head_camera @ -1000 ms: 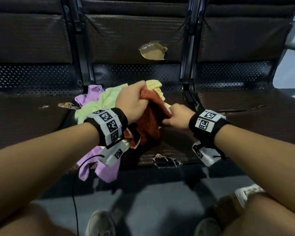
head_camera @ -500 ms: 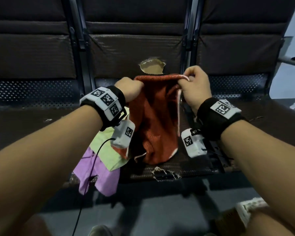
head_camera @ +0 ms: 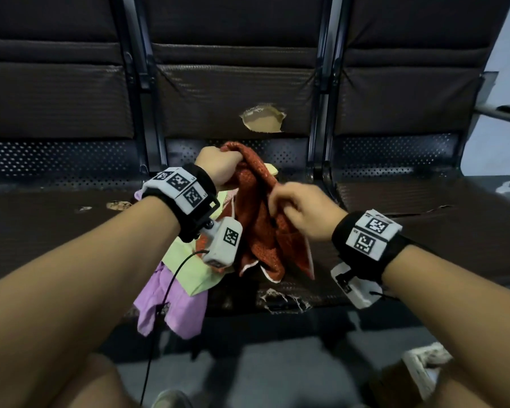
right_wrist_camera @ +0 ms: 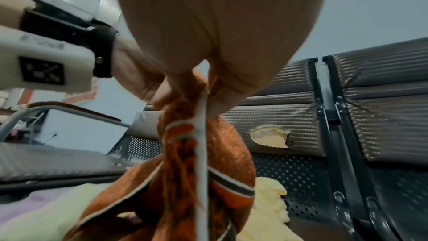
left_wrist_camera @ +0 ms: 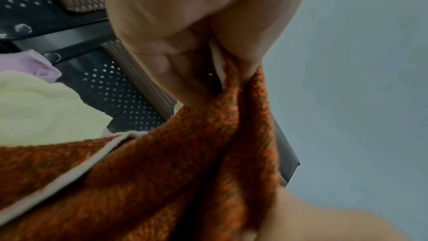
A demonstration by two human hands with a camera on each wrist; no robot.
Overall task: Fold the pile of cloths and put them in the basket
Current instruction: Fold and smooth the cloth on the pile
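Note:
An orange-red cloth point(head_camera: 255, 219) with a pale hem hangs above the middle bench seat, bunched into loose folds. My left hand point(head_camera: 218, 169) grips its top corner. My right hand point(head_camera: 292, 207) pinches the cloth lower down and to the right. The left wrist view shows curled fingers point(left_wrist_camera: 176, 65) clamped on the orange cloth point(left_wrist_camera: 162, 180). In the right wrist view the orange cloth point(right_wrist_camera: 197, 162) hangs from my pinching fingers point(right_wrist_camera: 222, 102). Under it lies the pile: a pale green cloth point(head_camera: 189, 266), a lilac cloth point(head_camera: 171, 304) drooping over the seat edge, and a yellow cloth point(right_wrist_camera: 273, 208). No basket is in view.
A row of dark bench seats point(head_camera: 56, 219) with padded backs fills the view; the middle backrest has a torn hole point(head_camera: 262, 120). The seat's front edge is torn point(head_camera: 283, 298). A black cable point(head_camera: 171, 278) hangs from my left wrist. Grey floor and my shoes lie below.
Half a second ago both hands held the cloth spread out by its top corners. My right hand has since dropped and moved inward, so the cloth now hangs bunched.

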